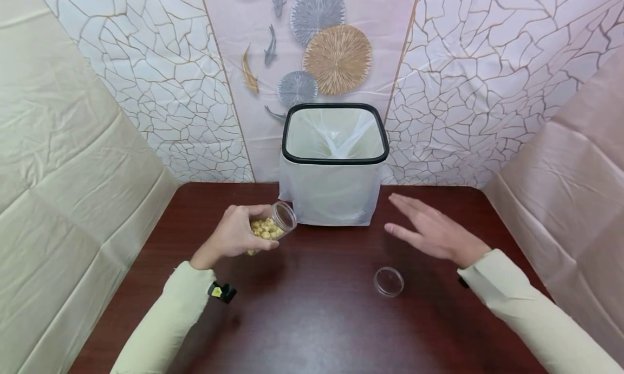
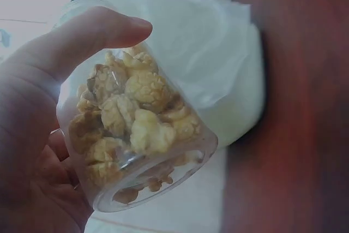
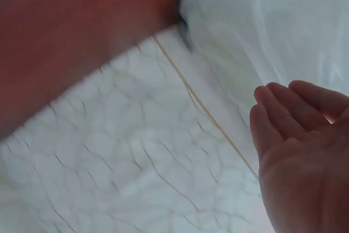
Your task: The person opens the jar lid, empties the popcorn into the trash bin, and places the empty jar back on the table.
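Judged from how things lie, the work looks only partway along: the clear jar (image 1: 285,215) is already uncovered, its mouth bare, while what seems to be its clear lid (image 1: 389,282) lies by itself on the dark red counter (image 1: 312,330), right of centre in the lower half of the head view. The popcorn (image 1: 265,229) inside has not been emptied out, and the lid has not been put back. The jar sits left of centre in the head view, just beside the lower left of the white-lined bin (image 1: 336,160); whether it touches the liner cannot be told. The left hand (image 1: 239,230) is wrapped around it, thumb on one side and fingers on the other, and holds it tilted, mouth toward the right of the frame. The right hand (image 1: 431,230), right of centre, holds nothing; its fingers are extended, with the thumb apart from them, and the two hands are well apart. The jar is see-through and round, with a smooth wall and a thick, glossy base that shows at the bottom of the left wrist view. Pale yellow, knobbly pieces, some browner, crowd its lower part, while the end near the mouth looks bare.
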Demonstrator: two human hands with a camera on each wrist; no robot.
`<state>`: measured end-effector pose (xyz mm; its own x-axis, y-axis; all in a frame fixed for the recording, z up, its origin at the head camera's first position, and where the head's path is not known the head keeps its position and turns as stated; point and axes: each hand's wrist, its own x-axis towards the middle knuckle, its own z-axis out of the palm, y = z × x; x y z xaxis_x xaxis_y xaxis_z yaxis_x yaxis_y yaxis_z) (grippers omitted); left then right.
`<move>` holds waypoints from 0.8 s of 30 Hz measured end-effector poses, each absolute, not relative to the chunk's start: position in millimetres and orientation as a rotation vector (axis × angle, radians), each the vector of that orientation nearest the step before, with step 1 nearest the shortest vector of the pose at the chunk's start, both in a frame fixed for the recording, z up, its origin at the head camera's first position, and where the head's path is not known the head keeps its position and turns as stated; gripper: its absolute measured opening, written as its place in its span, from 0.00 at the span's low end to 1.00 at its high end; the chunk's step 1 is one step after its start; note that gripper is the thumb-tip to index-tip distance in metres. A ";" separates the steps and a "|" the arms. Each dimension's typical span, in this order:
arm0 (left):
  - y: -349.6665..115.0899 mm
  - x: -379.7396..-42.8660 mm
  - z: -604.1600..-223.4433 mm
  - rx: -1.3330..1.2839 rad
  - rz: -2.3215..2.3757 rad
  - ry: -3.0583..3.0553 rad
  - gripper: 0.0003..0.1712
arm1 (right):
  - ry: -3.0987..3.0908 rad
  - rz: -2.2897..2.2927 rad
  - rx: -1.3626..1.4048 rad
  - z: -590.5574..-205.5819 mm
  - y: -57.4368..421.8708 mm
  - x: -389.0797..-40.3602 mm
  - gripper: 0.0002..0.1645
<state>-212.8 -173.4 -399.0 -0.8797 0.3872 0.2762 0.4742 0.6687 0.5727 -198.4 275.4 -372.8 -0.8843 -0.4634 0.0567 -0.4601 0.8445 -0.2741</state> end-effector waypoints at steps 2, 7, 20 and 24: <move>-177.8 -216.7 -386.5 -0.708 -0.960 -2.745 0.40 | 3.022 -0.429 -0.731 -355.6 275.8 -202.6 0.49; -190.3 -228.0 -358.0 -0.674 -0.815 -2.720 0.39 | 3.069 -0.408 -0.712 -317.1 273.5 -214.2 0.50; -203.3 -262.3 -289.6 -0.670 -0.671 -2.683 0.23 | 3.177 -0.251 -0.848 -273.7 264.7 -248.6 0.50; -198.7 -272.3 -277.1 -0.677 -0.622 -2.656 0.23 | 3.178 -0.242 -0.868 -268.7 259.8 -255.3 0.50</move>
